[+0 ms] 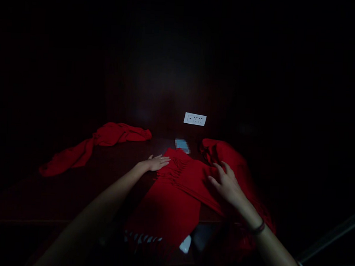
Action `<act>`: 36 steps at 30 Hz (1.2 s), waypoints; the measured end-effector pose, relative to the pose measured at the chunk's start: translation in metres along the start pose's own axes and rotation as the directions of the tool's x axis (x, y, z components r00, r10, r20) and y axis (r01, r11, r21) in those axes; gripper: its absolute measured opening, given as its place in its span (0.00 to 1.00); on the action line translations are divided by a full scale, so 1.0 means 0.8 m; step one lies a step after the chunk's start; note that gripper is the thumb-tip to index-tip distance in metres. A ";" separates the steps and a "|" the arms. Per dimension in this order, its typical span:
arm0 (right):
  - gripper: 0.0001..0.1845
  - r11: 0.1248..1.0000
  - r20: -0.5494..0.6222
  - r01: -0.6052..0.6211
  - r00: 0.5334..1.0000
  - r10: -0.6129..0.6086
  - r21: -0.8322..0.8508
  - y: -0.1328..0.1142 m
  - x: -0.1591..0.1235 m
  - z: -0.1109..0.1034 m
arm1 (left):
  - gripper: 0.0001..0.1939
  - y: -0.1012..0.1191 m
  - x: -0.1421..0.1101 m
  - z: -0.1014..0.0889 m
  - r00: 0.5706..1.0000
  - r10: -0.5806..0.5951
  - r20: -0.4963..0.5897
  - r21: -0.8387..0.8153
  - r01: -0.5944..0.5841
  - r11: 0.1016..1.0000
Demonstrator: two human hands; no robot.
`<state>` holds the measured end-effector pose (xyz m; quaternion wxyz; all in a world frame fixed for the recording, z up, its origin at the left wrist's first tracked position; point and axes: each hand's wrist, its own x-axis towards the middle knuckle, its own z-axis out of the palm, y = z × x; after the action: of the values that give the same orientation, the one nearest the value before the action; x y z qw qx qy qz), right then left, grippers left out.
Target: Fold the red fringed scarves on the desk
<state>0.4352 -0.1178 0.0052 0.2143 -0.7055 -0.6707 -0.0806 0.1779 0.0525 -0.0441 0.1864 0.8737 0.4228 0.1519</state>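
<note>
A red scarf (168,204) with fringed ends lies on the dark desk, one end hanging over the front edge. Its cloth overlaps in the middle, where a row of fringe crosses the lower layer. My left hand (157,163) rests flat at the scarf's left side, fingers stretched onto the cloth. Above the right part of the red cloth is my right hand (226,185), its fingers spread and nothing held; whether it touches the fabric I cannot tell. More bunched red cloth (224,151) lies beyond and beside this hand, running down to the right.
Another crumpled red cloth (114,135) stretches across the desk's left side. A white power socket (195,119) is on the back wall, with a blurred pale-blue item (182,145) below it. Something white (185,244) shows beneath the scarf's hanging end. The surroundings are very dark.
</note>
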 end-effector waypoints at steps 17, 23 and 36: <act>0.13 0.921 0.267 0.381 0.882 -0.389 0.082 -0.114 0.064 0.056 | 0.23 -0.077 -0.061 -0.050 0.981 -0.154 -0.115 0.121 0.168 0.978; 0.13 0.588 -0.058 -0.098 0.969 0.240 0.803 -0.042 0.073 0.050 | 0.23 -0.081 -0.057 -0.046 0.975 -0.215 -0.051 0.110 0.219 0.969; 0.27 0.998 -0.364 0.007 0.931 -0.027 -0.056 -0.043 0.041 -0.029 | 0.26 -0.022 -0.055 -0.024 0.994 0.045 -0.097 0.072 -0.038 0.997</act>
<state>0.4086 -0.0969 0.0459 0.3152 -0.6781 -0.6229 -0.2298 0.1317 0.0312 -0.0400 0.1313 0.8798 0.4182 0.1837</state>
